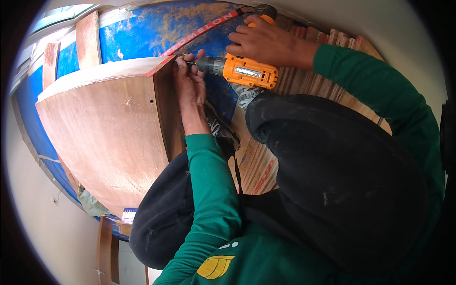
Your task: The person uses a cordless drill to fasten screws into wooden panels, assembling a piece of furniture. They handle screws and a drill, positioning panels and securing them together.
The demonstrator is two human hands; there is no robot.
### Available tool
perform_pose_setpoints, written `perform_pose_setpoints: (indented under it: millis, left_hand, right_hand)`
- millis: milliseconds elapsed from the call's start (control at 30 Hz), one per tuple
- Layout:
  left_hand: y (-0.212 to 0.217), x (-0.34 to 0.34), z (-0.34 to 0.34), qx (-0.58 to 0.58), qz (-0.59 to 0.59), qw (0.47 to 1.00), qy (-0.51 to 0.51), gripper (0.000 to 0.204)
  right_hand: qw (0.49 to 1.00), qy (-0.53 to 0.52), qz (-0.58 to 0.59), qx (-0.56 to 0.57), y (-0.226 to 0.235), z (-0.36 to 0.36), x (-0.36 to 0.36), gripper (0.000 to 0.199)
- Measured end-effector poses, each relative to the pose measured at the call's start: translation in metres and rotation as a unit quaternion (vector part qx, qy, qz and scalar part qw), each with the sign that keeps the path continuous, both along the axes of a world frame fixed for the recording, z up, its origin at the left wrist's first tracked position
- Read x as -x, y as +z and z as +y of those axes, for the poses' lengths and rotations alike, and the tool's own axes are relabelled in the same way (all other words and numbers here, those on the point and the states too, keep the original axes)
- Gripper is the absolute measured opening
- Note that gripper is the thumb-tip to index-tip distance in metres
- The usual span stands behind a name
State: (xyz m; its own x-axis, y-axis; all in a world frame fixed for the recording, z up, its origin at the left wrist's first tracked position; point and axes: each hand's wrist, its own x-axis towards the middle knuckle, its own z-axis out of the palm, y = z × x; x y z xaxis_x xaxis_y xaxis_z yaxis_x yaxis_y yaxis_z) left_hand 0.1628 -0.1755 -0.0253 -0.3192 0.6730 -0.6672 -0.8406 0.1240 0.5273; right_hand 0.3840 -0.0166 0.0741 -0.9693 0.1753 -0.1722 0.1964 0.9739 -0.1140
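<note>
My right hand (263,42) grips an orange and black power drill (242,70), which points left at the upper edge of a brown plywood board (114,133). My left hand (190,80) presses against that board's side panel (167,111), fingertips pinched around the drill bit or a screw at the tip. The board's top edge is painted red and white. I squat over the work in dark trousers and green sleeves; my knees hide the floor below.
A blue tarpaulin (142,33) with rusty stains lies under the boards. Stacked plywood strips (327,85) lie to the right. Loose wooden planks (88,40) rest at upper left. A small box (129,214) sits near the lower board edge.
</note>
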Motion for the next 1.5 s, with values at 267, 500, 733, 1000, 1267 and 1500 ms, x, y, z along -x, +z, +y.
perform_pose_setpoints:
  millis: [267,500,733,1000,1267,1500]
  left_hand:
    - [0.063,-0.003,0.008,0.162,0.021,0.979,-0.122,0.046]
    - [0.288,0.109,0.066,0.099,0.221,0.735,-0.633,0.043]
    - [0.136,0.149,0.217,0.006,0.420,0.335,-0.843,0.041]
    - [0.048,0.163,0.183,0.186,0.259,0.249,-0.915,0.086]
    - [0.012,0.170,0.180,0.253,0.166,0.313,-0.900,0.077]
    - [0.004,0.175,0.176,0.232,0.155,0.361,-0.890,0.067]
  right_hand:
    - [1.000,0.001,-0.018,-0.015,0.000,0.001,0.003,0.031]
    - [0.997,0.016,0.028,-0.067,-0.006,0.000,0.000,0.035]
    - [0.998,0.017,0.013,-0.052,-0.002,0.002,0.000,0.032]
    - [0.999,0.005,0.010,-0.049,-0.003,-0.001,0.002,0.024]
    - [1.000,-0.005,0.016,-0.001,0.000,-0.001,0.004,0.019]
    - [1.000,-0.002,0.017,-0.011,0.000,0.003,0.003,0.017]
